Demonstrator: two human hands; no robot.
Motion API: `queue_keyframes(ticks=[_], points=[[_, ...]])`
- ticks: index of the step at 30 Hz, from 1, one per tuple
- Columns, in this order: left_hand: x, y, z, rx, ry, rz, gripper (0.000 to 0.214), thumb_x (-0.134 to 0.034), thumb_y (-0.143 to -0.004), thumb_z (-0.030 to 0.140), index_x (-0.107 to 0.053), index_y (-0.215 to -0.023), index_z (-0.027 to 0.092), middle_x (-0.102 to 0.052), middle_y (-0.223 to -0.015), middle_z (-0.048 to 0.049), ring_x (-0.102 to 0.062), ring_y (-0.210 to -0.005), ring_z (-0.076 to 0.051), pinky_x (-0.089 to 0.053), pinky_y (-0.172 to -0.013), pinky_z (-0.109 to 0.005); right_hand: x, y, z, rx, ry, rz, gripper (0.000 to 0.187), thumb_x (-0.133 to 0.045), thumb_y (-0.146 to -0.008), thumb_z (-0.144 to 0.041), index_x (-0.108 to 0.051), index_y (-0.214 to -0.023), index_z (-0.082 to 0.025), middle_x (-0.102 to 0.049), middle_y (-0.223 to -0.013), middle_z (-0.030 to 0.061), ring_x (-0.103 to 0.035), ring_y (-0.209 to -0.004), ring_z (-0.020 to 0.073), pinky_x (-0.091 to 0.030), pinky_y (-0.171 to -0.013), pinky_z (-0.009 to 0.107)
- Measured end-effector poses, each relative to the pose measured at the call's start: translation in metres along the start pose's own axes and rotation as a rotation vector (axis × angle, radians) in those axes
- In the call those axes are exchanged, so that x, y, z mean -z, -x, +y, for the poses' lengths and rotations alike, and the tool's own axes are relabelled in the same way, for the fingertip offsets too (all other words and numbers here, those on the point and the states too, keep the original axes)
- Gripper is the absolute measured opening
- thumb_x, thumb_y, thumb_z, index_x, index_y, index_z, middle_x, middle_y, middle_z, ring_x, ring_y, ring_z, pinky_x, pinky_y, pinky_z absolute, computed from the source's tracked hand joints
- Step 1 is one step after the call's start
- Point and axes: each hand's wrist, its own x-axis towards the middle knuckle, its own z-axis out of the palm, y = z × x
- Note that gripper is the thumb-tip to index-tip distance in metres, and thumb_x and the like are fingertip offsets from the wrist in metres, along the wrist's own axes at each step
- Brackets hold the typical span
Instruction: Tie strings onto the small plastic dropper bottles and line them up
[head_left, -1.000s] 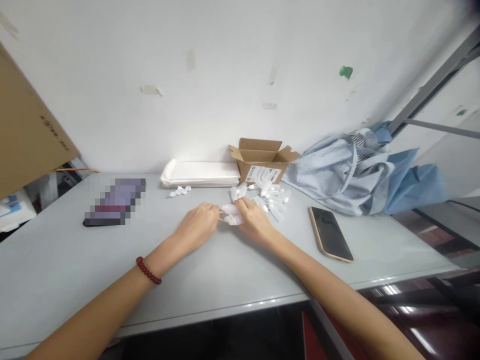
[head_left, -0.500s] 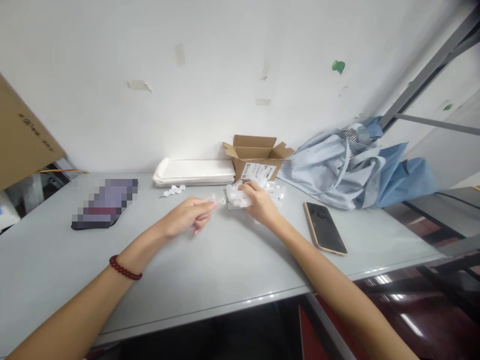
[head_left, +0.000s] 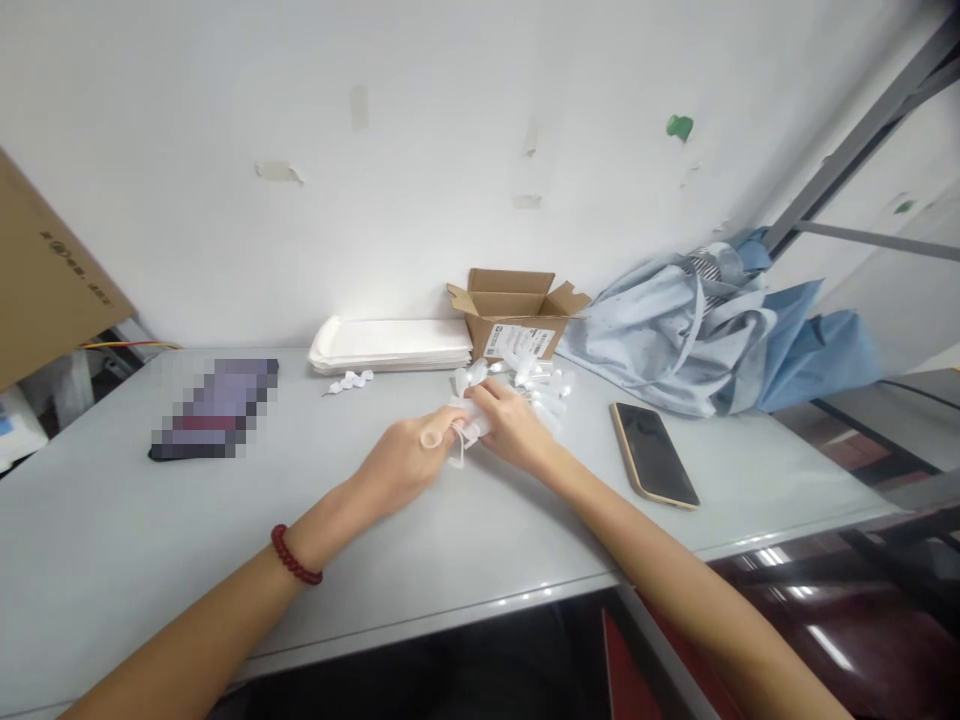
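My left hand (head_left: 409, 457), a red bead bracelet on its wrist, is closed in a pinch around a small clear plastic tube (head_left: 433, 438) whose round end faces me. My right hand (head_left: 510, 428) meets it from the right, fingers closed on a small white plastic piece (head_left: 471, 424). Both hands hover just above the grey table (head_left: 450, 545). Right behind them lies a pile of small clear plastic tubes (head_left: 544, 392) in front of an open cardboard box (head_left: 516, 311).
A stack of white trays (head_left: 390, 344) lies by the wall, with a few white caps (head_left: 349, 381) before it. A phone (head_left: 655, 455) lies face up at right, a blue cloth bag (head_left: 712, 325) behind it. A dark blurred object (head_left: 214, 410) is at left.
Half a second ago my hands were apart, the left one drawn back to the left. Now they have come together again in front of the pile.
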Motion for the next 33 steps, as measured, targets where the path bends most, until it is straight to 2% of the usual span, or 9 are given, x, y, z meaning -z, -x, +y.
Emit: queue_keyframes(ticks=[2, 4, 11, 13, 15, 18, 20, 28, 33], points=[[-0.005, 0.001, -0.001, -0.013, -0.162, 0.003, 0.023, -0.030, -0.093, 0.026, -0.049, -0.084, 0.019, -0.055, -0.071, -0.0022, -0.047, -0.058, -0.016, -0.032, -0.056, -0.029, 0.001, 0.001, -0.001, -0.014, 0.024, -0.021, 0.029, -0.052, -0.080, -0.009, -0.054, -0.108, -0.016, -0.057, -0.105, 0.0099, -0.059, -0.087, 0.0195, -0.045, -0.069, 0.027], [-0.006, 0.000, -0.003, -0.007, -0.192, -0.010, 0.019, -0.031, -0.090, 0.024, -0.040, -0.074, 0.021, -0.051, -0.067, -0.0015, -0.043, -0.054, -0.016, -0.030, -0.054, -0.029, 0.002, 0.001, 0.002, -0.020, 0.070, -0.029, 0.030, -0.051, -0.080, -0.008, -0.054, -0.109, -0.016, -0.057, -0.105, 0.0101, -0.058, -0.085, 0.0194, -0.045, -0.068, 0.027], [0.012, -0.003, -0.004, 0.136, 0.372, 0.045, 0.035, -0.027, -0.095, 0.040, -0.027, -0.065, 0.023, -0.032, -0.054, 0.0058, -0.037, -0.045, -0.011, -0.035, -0.050, -0.026, 0.009, -0.004, 0.026, -0.167, 0.201, -0.012, 0.039, -0.049, -0.072, -0.001, -0.055, -0.108, -0.014, -0.056, -0.109, 0.0131, -0.057, -0.090, 0.0231, -0.042, -0.062, 0.029], [0.019, -0.005, -0.009, 0.185, 0.281, 0.113, 0.035, -0.028, -0.095, 0.042, -0.028, -0.065, 0.023, -0.033, -0.054, 0.0053, -0.038, -0.046, -0.011, -0.035, -0.050, -0.026, 0.011, -0.004, 0.035, -0.215, 0.158, 0.063, 0.040, -0.050, -0.073, -0.002, -0.054, -0.110, -0.015, -0.056, -0.109, 0.0127, -0.057, -0.091, 0.0234, -0.043, -0.065, 0.029], [0.023, -0.006, -0.017, 0.227, -0.009, 0.105, 0.032, -0.032, -0.094, 0.039, -0.035, -0.067, 0.022, -0.041, -0.056, 0.0028, -0.044, -0.050, -0.014, -0.034, -0.052, -0.028, 0.011, -0.003, 0.042, -0.233, 0.110, 0.143, 0.037, -0.050, -0.075, -0.005, -0.055, -0.110, -0.016, -0.057, -0.107, 0.0118, -0.057, -0.091, 0.0237, -0.044, -0.068, 0.030], [0.023, -0.007, -0.029, 0.279, -0.422, -0.039, 0.025, -0.035, -0.091, 0.035, -0.049, -0.077, 0.020, -0.058, -0.067, -0.0054, -0.056, -0.062, -0.023, -0.034, -0.056, -0.032, 0.010, -0.003, 0.044, -0.234, 0.067, 0.202, 0.035, -0.053, -0.075, -0.007, -0.056, -0.108, -0.017, -0.058, -0.105, 0.0110, -0.057, -0.090, 0.0245, -0.044, -0.070, 0.032], [0.023, -0.007, -0.034, 0.303, -0.515, -0.093, 0.026, -0.036, -0.090, 0.035, -0.056, -0.088, 0.018, -0.065, -0.075, -0.0090, -0.061, -0.071, -0.028, -0.036, -0.057, -0.033, 0.010, -0.004, 0.043, -0.222, 0.053, 0.208, 0.036, -0.054, -0.074, -0.008, -0.056, -0.108, -0.017, -0.058, -0.104, 0.0107, -0.057, -0.090, 0.0246, -0.044, -0.070, 0.032], [0.032, -0.007, -0.041, 0.358, -0.423, -0.005, 0.042, -0.042, -0.083, 0.030, -0.055, -0.121, 0.016, -0.067, -0.103, -0.0087, -0.063, -0.091, -0.027, -0.044, -0.071, -0.035, 0.013, -0.003, 0.043, -0.254, 0.061, 0.204, 0.031, -0.054, -0.075, -0.011, -0.056, -0.105, -0.018, -0.058, -0.101, 0.0098, -0.057, -0.086, 0.0239, -0.042, -0.065, 0.031], [0.030, -0.004, -0.045, 0.324, -0.395, -0.137, 0.060, -0.050, -0.082, 0.048, -0.048, -0.134, 0.018, -0.058, -0.122, -0.0126, -0.059, -0.104, -0.031, -0.045, -0.085, -0.039, 0.013, -0.003, 0.043, -0.244, 0.062, 0.218, 0.028, -0.053, -0.075, -0.010, -0.056, -0.102, -0.017, -0.058, -0.100, 0.0098, -0.057, -0.084, 0.0234, -0.041, -0.064, 0.030]])
